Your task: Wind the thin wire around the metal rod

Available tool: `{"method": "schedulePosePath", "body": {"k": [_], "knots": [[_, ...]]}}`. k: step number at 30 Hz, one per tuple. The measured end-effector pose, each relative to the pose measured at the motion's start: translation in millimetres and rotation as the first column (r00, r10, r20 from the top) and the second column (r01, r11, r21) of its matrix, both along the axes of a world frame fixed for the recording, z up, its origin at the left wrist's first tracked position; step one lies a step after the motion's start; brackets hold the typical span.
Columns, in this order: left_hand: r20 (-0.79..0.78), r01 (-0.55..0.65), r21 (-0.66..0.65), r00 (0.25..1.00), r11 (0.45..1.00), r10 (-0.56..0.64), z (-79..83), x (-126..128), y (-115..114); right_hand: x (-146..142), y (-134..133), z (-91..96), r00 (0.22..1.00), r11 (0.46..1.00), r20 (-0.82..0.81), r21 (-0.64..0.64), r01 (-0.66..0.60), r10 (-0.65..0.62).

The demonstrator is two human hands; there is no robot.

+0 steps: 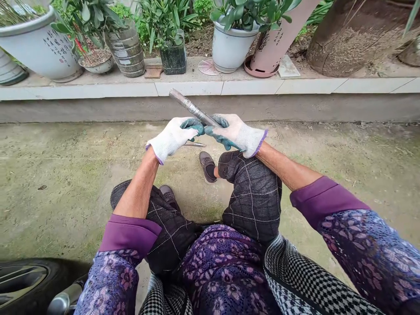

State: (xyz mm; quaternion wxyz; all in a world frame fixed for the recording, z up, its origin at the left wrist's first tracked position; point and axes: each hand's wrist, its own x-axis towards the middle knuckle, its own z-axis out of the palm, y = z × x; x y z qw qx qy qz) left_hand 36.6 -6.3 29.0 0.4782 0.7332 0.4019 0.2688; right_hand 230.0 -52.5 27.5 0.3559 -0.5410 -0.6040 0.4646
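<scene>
My right hand (226, 131), in a white work glove with a green-coated palm, is closed around the lower end of a silver metal rod (190, 106). The rod tilts up to the left, and its middle looks ridged, as if wound with thin wire. My left hand (180, 133), gloved the same way, has its fingers pinched together close beside the right fingers. What they pinch, if anything, is too small to make out. Beneath the hands, a thin metallic piece (195, 144) shows on the ground, partly covered by the left glove.
Ahead runs a low tiled ledge (190, 89) with several potted plants, among them a white pot (231, 48) and a pink pot (274, 41). A large brown jar (344, 39) stands at right. A vehicle wheel (29, 280) is close at lower left. The ground is mossy concrete (65, 175).
</scene>
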Motion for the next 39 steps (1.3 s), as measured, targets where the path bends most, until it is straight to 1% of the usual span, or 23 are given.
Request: {"method": "schedulePosePath", "body": {"k": [4,8,14,19,22,24,27,29,31,33,36,38,39], "knots": [[0.027,-0.001,-0.021,1.0,1.0,0.001,3.0,-1,0,0,0,-0.3,1.0,1.0,-0.028,0.023,0.006,-0.006],[0.022,0.005,-0.021,1.0,1.0,-0.005,2.3,0,1,0,0,-1.6,1.0,1.0,-0.008,0.023,0.007,-0.007],[0.012,0.031,0.017,0.999,0.999,-0.031,-2.1,-1,2,1,-4,0.2,0.999,0.997,0.043,0.073,0.025,-0.028],[0.017,0.032,0.036,0.999,0.999,-0.033,-2.2,-6,0,2,-8,7.7,0.997,0.999,0.071,0.041,-0.004,0.001],[0.041,0.014,0.031,0.999,0.999,-0.015,-0.6,-7,-2,1,-7,8.7,0.997,1.0,0.074,0.016,-0.009,0.008],[0.076,0.007,0.005,0.997,1.0,-0.007,0.1,-9,-3,1,-6,6.7,0.996,1.0,0.088,0.009,-0.02,0.019],[0.126,0.012,-0.078,0.992,0.997,-0.002,-1.1,-12,-3,3,-1,-0.9,0.995,0.999,0.093,-0.024,-0.029,0.031],[0.127,0.003,-0.148,0.992,0.989,0.016,-3.8,-13,-4,7,5,-8.3,0.997,0.997,0.081,-0.073,-0.016,0.021],[0.105,-0.025,-0.19,0.993,0.981,0.046,-7.7,-12,-5,13,13,-16.0,0.994,0.995,0.11,-0.098,0.003,0.007],[0.079,-0.051,-0.19,0.995,0.98,0.067,-12.0,-8,-7,19,21,-22.9,0.982,0.997,0.19,-0.073,0.012,0.002],[0.108,-0.041,-0.198,0.992,0.979,0.064,-17.9,0,-11,26,29,-29.1,0.958,0.999,0.284,-0.008,0.037,-0.033],[0.148,-0.02,-0.234,0.987,0.972,0.056,-21.2,4,-13,29,29,-29.2,0.959,0.998,0.276,-0.007,0.069,-0.064],[0.159,-0.011,-0.249,0.986,0.969,0.052,-22.9,6,-13,31,27,-27.9,0.967,0.996,0.244,-0.023,0.082,-0.074]]}}
